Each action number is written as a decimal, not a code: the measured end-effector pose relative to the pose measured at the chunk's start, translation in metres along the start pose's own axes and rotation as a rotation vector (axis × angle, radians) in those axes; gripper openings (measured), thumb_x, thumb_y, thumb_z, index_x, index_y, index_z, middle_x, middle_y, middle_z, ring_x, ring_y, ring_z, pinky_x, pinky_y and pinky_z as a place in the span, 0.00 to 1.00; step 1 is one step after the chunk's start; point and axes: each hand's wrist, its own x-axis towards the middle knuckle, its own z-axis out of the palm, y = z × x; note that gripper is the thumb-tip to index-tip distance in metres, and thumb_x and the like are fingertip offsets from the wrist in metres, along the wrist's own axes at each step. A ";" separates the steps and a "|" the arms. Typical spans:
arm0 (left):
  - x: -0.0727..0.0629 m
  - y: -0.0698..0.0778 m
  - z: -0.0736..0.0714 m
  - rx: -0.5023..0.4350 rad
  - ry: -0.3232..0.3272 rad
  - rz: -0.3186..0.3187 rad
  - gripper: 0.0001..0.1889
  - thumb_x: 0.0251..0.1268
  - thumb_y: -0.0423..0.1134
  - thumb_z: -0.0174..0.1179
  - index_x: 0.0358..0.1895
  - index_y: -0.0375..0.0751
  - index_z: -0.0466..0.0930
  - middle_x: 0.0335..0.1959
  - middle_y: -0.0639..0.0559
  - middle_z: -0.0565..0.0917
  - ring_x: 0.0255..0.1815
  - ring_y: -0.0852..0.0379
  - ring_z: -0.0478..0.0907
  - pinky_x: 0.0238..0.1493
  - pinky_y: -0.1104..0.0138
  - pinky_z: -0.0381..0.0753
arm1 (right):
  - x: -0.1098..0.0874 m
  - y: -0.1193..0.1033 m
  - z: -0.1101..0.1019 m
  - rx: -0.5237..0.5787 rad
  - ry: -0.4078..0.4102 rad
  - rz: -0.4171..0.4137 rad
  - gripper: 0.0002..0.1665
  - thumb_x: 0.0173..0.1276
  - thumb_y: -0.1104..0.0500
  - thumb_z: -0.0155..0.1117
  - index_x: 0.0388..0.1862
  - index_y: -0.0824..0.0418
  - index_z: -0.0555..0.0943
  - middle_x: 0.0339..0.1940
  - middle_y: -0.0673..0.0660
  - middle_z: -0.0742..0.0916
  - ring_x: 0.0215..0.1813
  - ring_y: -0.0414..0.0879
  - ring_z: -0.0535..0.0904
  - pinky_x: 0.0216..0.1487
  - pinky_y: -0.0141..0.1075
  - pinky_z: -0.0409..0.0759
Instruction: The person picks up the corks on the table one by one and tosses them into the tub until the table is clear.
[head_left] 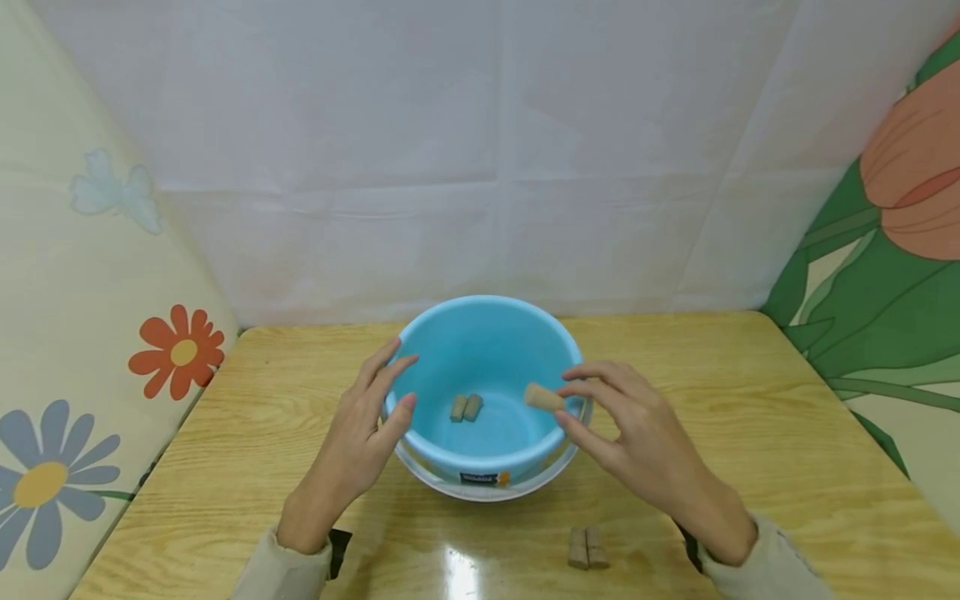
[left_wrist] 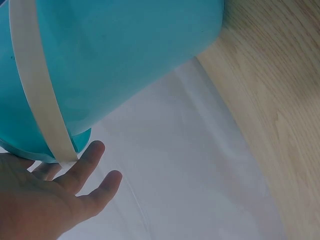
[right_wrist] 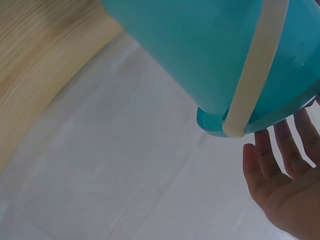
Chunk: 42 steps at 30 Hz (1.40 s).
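A light blue bucket point(head_left: 487, 446) with a white handle point(head_left: 487, 493) stands on the table. Two corks point(head_left: 472, 407) lie side by side on its bottom. At the bucket's left rim is my left hand point(head_left: 356, 429), its fingers spread and loosely bent; in the left wrist view the hand point(left_wrist: 45, 200) is by the rim and the handle's end. My right hand point(head_left: 641, 429) pinches a pale cork point(head_left: 543, 397) between thumb and fingertips, over the right inside of the bucket. In the right wrist view the bucket wall hides that cork.
Several corks point(head_left: 587, 547) lie together on the wooden table point(head_left: 285, 383), in front of the bucket and near my right wrist. A white cloth point(head_left: 360, 167) hangs behind the table. Flower-patterned cloths point(head_left: 67, 333) stand at both sides.
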 end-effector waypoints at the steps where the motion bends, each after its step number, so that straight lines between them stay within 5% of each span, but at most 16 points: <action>1: 0.000 0.000 0.000 0.001 0.000 0.001 0.23 0.76 0.42 0.49 0.70 0.41 0.69 0.79 0.45 0.58 0.63 0.43 0.74 0.46 0.52 0.77 | 0.000 0.000 0.001 0.000 0.000 0.004 0.13 0.69 0.50 0.67 0.44 0.58 0.86 0.51 0.53 0.86 0.53 0.48 0.80 0.53 0.34 0.79; 6: 0.000 0.000 0.000 0.002 0.003 0.005 0.23 0.76 0.42 0.50 0.70 0.41 0.69 0.78 0.45 0.58 0.60 0.44 0.75 0.45 0.54 0.77 | 0.000 -0.002 0.003 0.002 -0.005 0.032 0.12 0.61 0.58 0.73 0.43 0.58 0.86 0.51 0.53 0.86 0.55 0.49 0.80 0.51 0.46 0.81; 13: 0.000 -0.001 0.000 -0.005 0.006 0.010 0.23 0.76 0.41 0.50 0.70 0.40 0.70 0.78 0.44 0.58 0.59 0.43 0.76 0.45 0.54 0.78 | 0.000 -0.004 0.006 0.012 -0.016 0.073 0.15 0.56 0.62 0.75 0.44 0.58 0.86 0.51 0.53 0.86 0.56 0.50 0.79 0.54 0.48 0.79; 30: 0.000 -0.001 0.000 -0.011 0.007 0.011 0.23 0.75 0.41 0.50 0.70 0.39 0.69 0.78 0.43 0.58 0.66 0.40 0.72 0.50 0.48 0.78 | 0.006 -0.004 0.013 0.107 -0.091 0.151 0.09 0.61 0.62 0.70 0.42 0.56 0.83 0.50 0.54 0.87 0.59 0.54 0.77 0.61 0.58 0.65; 42: 0.000 0.000 0.000 -0.006 0.003 0.003 0.23 0.76 0.42 0.49 0.70 0.41 0.69 0.79 0.45 0.58 0.59 0.44 0.76 0.46 0.52 0.77 | 0.006 -0.002 0.018 0.147 -0.146 0.197 0.01 0.68 0.60 0.64 0.36 0.54 0.81 0.51 0.54 0.86 0.60 0.53 0.74 0.64 0.59 0.61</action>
